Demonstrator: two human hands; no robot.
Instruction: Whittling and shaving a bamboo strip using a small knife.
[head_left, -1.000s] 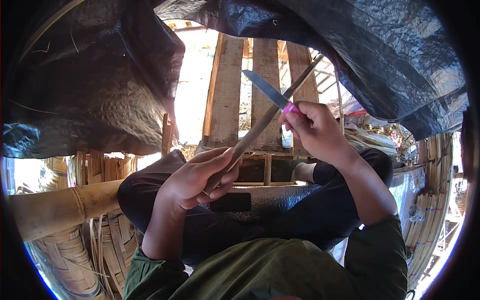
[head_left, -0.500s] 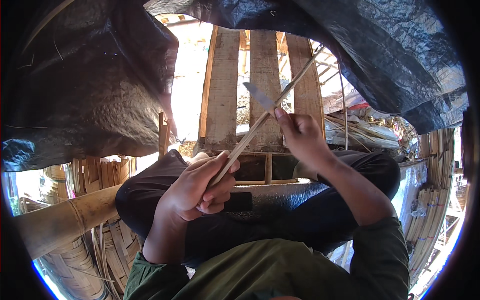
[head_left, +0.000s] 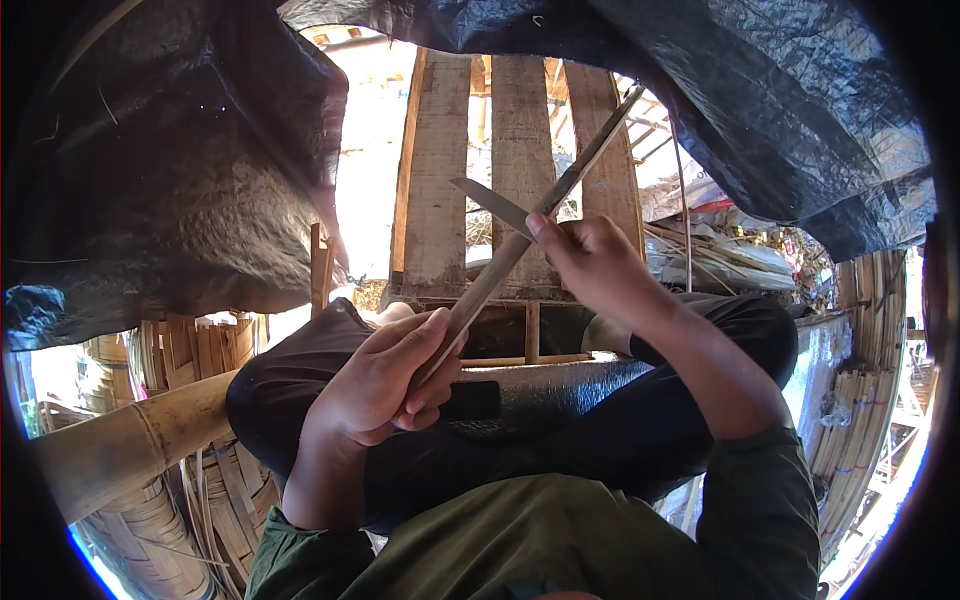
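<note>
A long, narrow bamboo strip (head_left: 498, 262) slants from my left hand up to the far right, over the slatted wooden boards. Wrapped round its near end is my left hand (head_left: 385, 372), thumb along the top. My right hand (head_left: 590, 258) is closed on a knife (head_left: 492, 204); the handle is hidden in the fist. The flat blade crosses the strip near mid-length and points to the far left, with my right thumb pressed at its base beside the strip.
Ahead stand three upright wooden boards (head_left: 436, 170) above my crossed legs. Dark plastic sheeting (head_left: 180, 170) hangs at left and overhead right. A thick bamboo pole (head_left: 130, 440) runs by my left knee, above woven bamboo (head_left: 150, 530). Bundled bamboo strips (head_left: 850, 430) stand at right.
The knife blade has swung to lie flatter and farther left, and my right hand has shifted slightly left. The strip has turned in my left hand, showing a darker face.
</note>
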